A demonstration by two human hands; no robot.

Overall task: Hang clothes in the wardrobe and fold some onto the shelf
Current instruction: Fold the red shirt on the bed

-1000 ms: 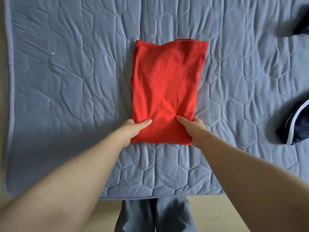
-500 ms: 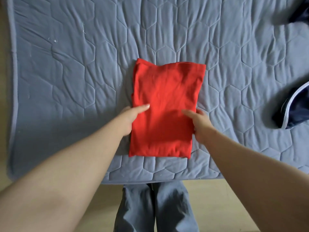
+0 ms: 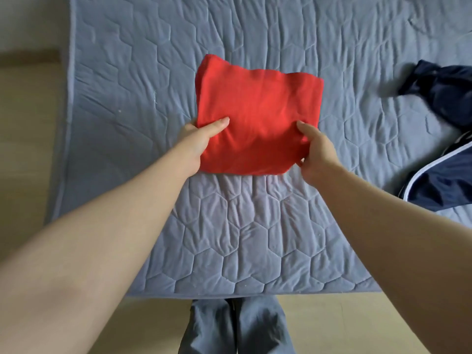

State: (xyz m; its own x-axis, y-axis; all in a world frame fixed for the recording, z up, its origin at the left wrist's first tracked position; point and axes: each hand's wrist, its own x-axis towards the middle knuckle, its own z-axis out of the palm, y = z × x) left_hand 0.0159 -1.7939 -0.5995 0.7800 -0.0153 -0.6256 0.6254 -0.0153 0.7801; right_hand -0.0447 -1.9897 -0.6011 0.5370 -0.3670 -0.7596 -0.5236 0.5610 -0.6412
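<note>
Pinching the folded red garment [image 3: 258,118] at its near corners, my left grip [image 3: 201,139] and right grip [image 3: 315,152] each held it, thumb on top. It lay on the quilted bed [image 3: 255,238], extending away from me, with both hands equally near.

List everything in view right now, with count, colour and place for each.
folded garment: 1, red, middle of the quilted cover
quilted cover: 1, grey-blue, spread across most of the view
dark clothing: count unclear, navy with white piping, on the cover at the right edge
floor: 1, pale beige, left side and near edge
trouser legs: 2, grey-blue, bottom centre
left hand: 1, grips the garment's near left corner, thumb on top
right hand: 1, grips its near right corner
</note>
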